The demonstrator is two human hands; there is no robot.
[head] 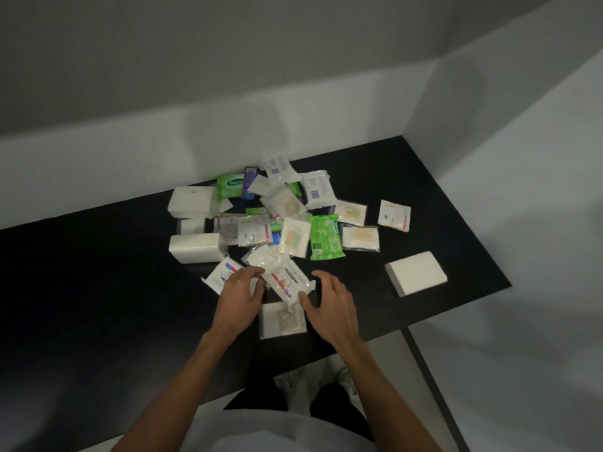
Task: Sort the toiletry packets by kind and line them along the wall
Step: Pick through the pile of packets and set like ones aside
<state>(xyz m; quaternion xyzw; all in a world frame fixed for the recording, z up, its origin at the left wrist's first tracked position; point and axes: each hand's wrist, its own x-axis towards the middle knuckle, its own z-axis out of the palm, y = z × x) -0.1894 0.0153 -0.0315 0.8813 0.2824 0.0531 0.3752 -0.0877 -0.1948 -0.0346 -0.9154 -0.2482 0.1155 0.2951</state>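
A heap of toiletry packets lies on the black table [98, 288] near the white wall [98, 164]. It holds green wipe packs [326, 236], white tissue packs [197, 247], clear cotton-bud sachets [360, 238] and Dove sachets [394, 215]. My left hand [239, 291] pinches the edge of a clear toothbrush packet [287, 280] at the heap's near edge. My right hand [329, 301] hovers just right of that packet, fingers spread and curved, thumb close to its corner. A second toothbrush packet [220, 277] lies partly under my left hand.
A white tissue pack [416, 272] lies apart at the right. Another clear sachet [284, 319] sits near the table's front edge between my hands. The table's right edge meets a side wall [489, 158]. Bare black surface stretches to the left.
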